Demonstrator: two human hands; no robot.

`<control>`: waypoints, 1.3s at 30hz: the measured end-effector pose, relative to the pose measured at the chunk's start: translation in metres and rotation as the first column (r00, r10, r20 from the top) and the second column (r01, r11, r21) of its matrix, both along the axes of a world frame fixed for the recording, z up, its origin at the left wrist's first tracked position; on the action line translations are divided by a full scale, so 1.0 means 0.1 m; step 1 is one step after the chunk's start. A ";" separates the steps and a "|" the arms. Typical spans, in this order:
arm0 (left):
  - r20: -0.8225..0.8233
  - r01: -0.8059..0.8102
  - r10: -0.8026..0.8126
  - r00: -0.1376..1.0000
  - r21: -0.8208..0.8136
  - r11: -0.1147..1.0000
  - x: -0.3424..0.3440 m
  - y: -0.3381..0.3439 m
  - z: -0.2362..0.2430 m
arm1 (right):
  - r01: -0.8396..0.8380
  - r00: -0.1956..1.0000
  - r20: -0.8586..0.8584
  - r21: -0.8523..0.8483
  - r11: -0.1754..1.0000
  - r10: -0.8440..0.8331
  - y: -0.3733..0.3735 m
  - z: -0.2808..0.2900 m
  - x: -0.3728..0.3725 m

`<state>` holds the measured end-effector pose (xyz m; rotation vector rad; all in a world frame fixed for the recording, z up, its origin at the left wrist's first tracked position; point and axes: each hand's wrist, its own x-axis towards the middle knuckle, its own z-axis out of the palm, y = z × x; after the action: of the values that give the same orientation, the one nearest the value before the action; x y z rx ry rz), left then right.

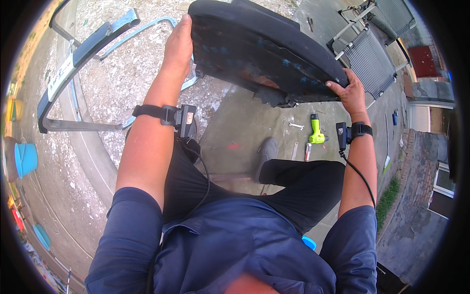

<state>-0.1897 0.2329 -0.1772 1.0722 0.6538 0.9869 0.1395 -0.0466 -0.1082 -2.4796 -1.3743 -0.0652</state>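
Observation:
A large black chair seat with a curved, thick edge is held up in front of me, tilted, between both hands. Its facing side has faint blue marks, and ragged torn material hangs from its lower edge. My left hand grips its left side, thumb at the upper corner, the other fingers mostly hidden. On the far right end, my right hand is closed round the edge, thumb on the facing side. Below the seat, a lime-green cordless drill and a small wrench lie on the ground.
A metal chair frame with dark armrests stands at the left. Grey mesh chairs are at the upper right. Beside the drill lie a small white-and-red tube and a flat metal strip. A blue bucket stands far left.

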 end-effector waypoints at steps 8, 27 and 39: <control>-0.004 -0.003 0.003 1.000 -0.011 1.000 0.00 -0.03 0.04 | -0.001 1.000 -0.007 0.019 1.000 0.001 -0.02 -0.02 0.03; -0.003 -0.007 0.006 1.000 -0.011 1.000 -0.02 -0.05 0.05 | -0.005 1.000 0.029 0.029 1.000 0.004 -0.02 0.01 -0.01; -0.015 -0.014 0.014 1.000 -0.002 1.000 -0.01 -0.02 0.03 | -0.001 1.000 0.013 0.023 1.000 0.000 -0.03 0.03 -0.01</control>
<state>-0.1910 0.2306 -0.1743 1.0751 0.6754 0.9906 0.1389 -0.0499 -0.1054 -2.4644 -1.3716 -0.0966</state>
